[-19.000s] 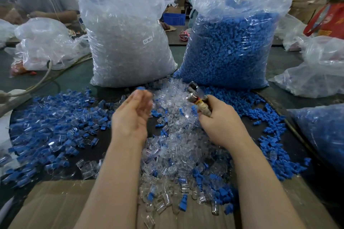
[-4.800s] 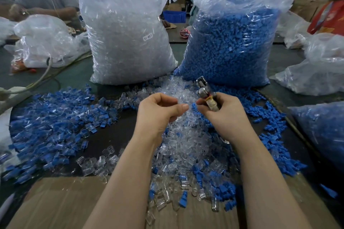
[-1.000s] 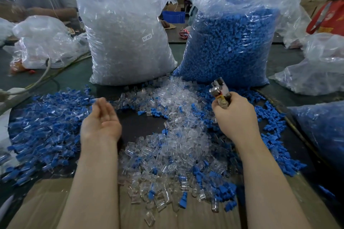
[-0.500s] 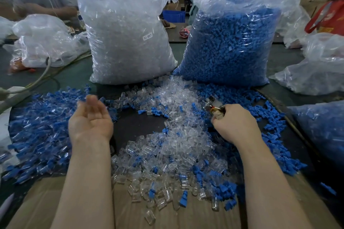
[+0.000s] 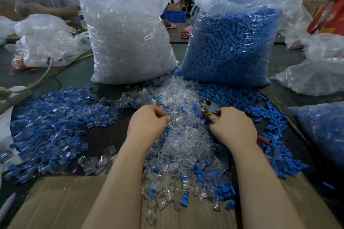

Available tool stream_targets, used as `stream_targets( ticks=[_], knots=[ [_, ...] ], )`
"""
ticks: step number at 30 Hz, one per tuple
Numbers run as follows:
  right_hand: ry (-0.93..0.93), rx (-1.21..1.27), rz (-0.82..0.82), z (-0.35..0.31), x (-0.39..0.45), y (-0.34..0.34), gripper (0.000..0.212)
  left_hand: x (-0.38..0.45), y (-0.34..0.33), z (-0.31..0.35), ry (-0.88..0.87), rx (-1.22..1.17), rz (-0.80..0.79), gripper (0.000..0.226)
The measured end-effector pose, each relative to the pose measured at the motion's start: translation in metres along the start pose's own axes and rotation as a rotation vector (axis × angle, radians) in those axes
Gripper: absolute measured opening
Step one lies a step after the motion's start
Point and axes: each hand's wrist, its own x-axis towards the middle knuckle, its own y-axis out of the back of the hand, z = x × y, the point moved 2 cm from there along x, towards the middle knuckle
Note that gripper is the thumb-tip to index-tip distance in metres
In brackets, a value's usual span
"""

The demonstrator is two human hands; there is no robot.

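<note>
A heap of small clear plastic caps [image 5: 183, 135] lies in the middle of the table, mixed with blue plugs. My left hand [image 5: 147, 126] sits on the heap's left side, its fingertips pinching a clear cap [image 5: 172, 121]. My right hand [image 5: 232, 126] grips a small metal plier-like tool [image 5: 209, 110] whose jaws point up and left over the heap; a red handle end [image 5: 263, 140] shows behind the wrist. To the left spreads a pile of assembled blue-and-clear pieces [image 5: 50, 126]. Loose blue plugs [image 5: 270, 135] lie on the right.
Two tall plastic bags stand behind the heap: one of clear caps [image 5: 128, 39], one of blue plugs [image 5: 232, 46]. Smaller bags lie at left [image 5: 46, 42] and right [image 5: 320, 67]. A cardboard sheet [image 5: 55, 202] covers the near edge. A cable [image 5: 46, 72] and other workers are beyond.
My left hand, open over the left pile a moment ago, has swung right to the clear heap and pinched a cap. My right hand has dropped lower with the tool.
</note>
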Motion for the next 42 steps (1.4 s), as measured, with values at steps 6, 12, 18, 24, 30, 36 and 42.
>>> stream_targets(
  ticks=[6, 12, 18, 24, 30, 36, 42],
  knots=[
    [0.026, -0.015, 0.041, -0.003, -0.002, -0.004, 0.016, -0.002, -0.009, 0.002, -0.031, 0.174, -0.044, 0.018],
    [0.008, -0.003, 0.057, -0.003, -0.003, -0.004, 0.018, -0.001, -0.009, 0.001, -0.083, 0.174, -0.003, 0.007],
    [-0.002, 0.014, 0.138, -0.003, -0.002, 0.002, 0.013, 0.000, -0.004, 0.002, -0.085, -0.181, 0.049, 0.007],
    [0.023, 0.138, 0.216, -0.007, 0.000, 0.008, 0.020, -0.002, 0.000, 0.008, -0.005, -0.705, -0.083, 0.016],
    [0.100, 0.299, 0.269, -0.011, -0.002, 0.013, 0.019, -0.004, 0.004, 0.011, 0.057, -0.853, -0.090, 0.033],
    [0.197, 0.517, 0.228, -0.019, -0.006, 0.015, 0.016, -0.007, 0.004, 0.019, 0.078, -0.931, -0.026, 0.030],
    [0.307, 1.037, 0.150, -0.032, -0.015, 0.023, 0.013, -0.011, 0.001, 0.030, 0.137, -1.149, -0.125, 0.013]
  ],
)
